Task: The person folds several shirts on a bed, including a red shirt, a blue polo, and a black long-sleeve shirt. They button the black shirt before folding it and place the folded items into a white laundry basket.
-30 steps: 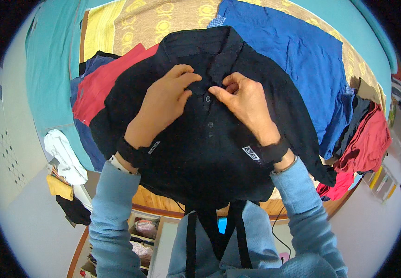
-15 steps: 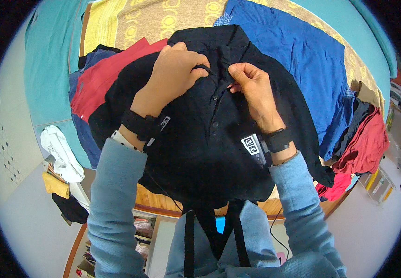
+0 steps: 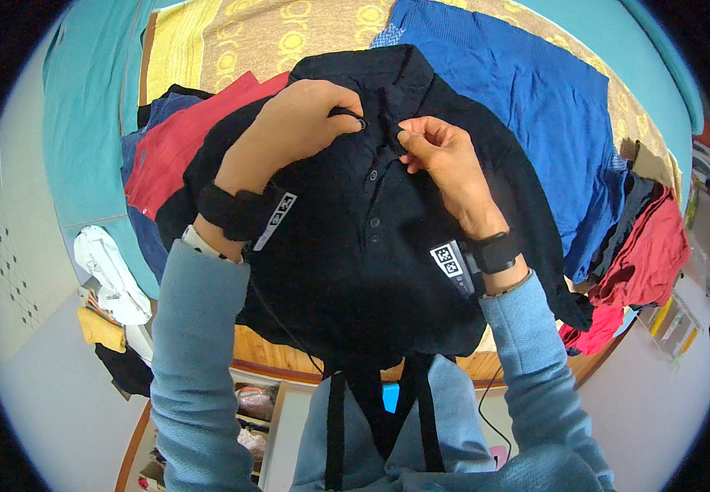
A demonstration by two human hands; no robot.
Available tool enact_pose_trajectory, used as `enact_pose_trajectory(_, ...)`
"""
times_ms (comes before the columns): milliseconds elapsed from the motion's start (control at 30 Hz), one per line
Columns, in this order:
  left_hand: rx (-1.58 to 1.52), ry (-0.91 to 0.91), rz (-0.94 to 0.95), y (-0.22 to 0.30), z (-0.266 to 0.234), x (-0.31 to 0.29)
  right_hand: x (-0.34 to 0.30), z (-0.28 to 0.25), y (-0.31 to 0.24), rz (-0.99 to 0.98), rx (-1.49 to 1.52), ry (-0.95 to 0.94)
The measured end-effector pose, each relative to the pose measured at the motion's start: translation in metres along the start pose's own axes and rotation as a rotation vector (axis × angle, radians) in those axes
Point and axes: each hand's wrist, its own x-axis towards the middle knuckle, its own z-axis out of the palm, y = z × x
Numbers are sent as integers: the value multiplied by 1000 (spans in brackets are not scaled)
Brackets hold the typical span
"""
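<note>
At upper centre, your left hand (image 3: 301,123) and right hand (image 3: 443,152) each pinch the black shirt (image 3: 334,221), neck open, lower front closed.

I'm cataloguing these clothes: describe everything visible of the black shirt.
The black shirt looks like soft, matte cloth, with a collar, a front placket and small round buttons. It lies front up, collar at the far end, neck opening undone. The grip of the left hand and that of the right hand pinch opposite edges of that opening. A long sleeve trails off on the right. It overlaps a red garment on the left and a blue garment on the right.
</note>
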Motion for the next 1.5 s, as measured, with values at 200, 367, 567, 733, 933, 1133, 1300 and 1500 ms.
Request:
enact_pose_trajectory(200, 139, 128, -154, 9, 25, 0, 3, 1, -3, 90, 234, 27)
enact_pose_trajectory(367, 130, 199, -235, 12, 30, 2, 9, 5, -5, 214, 582, -51)
enact_pose_trajectory(567, -208, 2, -264, 2, 12, -1, 4, 13, -5, 164, 415, -78)
enact_pose_trajectory(733, -274, -58, -335, -1, 15, -2, 3, 7, -11, 154, 224, -107)
enact_pose_trajectory(933, -40, 265, -143, 6, 29, -4, 2, 12, -13, 131, 291, -164)
enact_pose_trajectory(1133, -402, 27, -405, 6, 18, -8, -2, 36, -6, 38, 224, 69)
enact_pose_trajectory(1300, -460, 14, -413, 5, 19, -9, -4, 37, -5, 55, 259, 88)
enact_pose_trajectory(1500, -374, 97, -332, 2, 27, -12, -3, 35, -1, 65, 302, 96)
